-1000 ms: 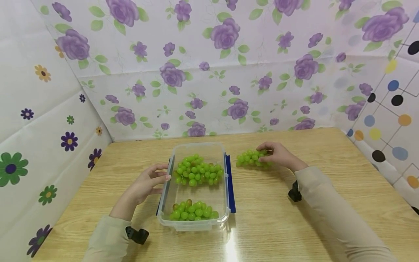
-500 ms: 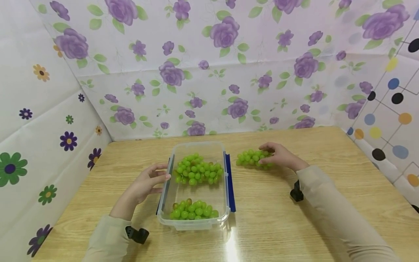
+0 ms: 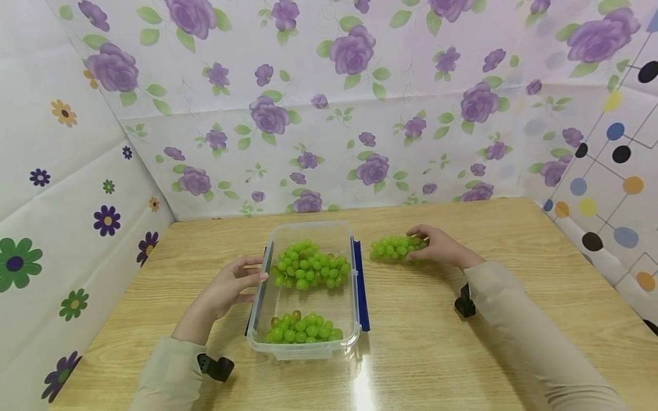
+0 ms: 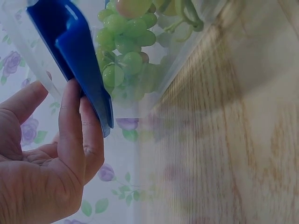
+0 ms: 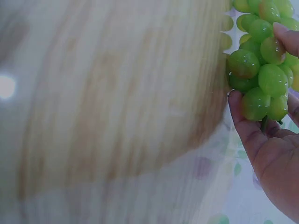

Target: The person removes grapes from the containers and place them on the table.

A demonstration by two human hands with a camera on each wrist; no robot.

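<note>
In the head view, a clear plastic food container [image 3: 315, 352] with blue side latches [image 3: 362, 288] stands on the table. Two bunches of green grapes lie inside, one toward the back [image 3: 308, 268] and one at the front [image 3: 303, 329]. My left hand [image 3: 233, 288] holds the container's left side, thumb at the rim; the left wrist view has its fingers against the blue latch [image 4: 88, 65]. To the right of the container, my right hand [image 3: 437, 246] grips the right end of a third bunch of grapes [image 3: 393, 247]. Fingers and thumb lie around these grapes [image 5: 261, 79] in the right wrist view.
The wood-grain table [image 3: 426, 354] runs back to a flowered cloth wall [image 3: 329, 142]. Patterned cloth also borders the left and right sides. A black wrist camera [image 3: 216, 368] sits below the left hand, another [image 3: 465, 302] below the right.
My right hand has shifted slightly right at the end of the grape bunch, and more grapes show between its thumb and fingers. The left hand and the container stay in place.
</note>
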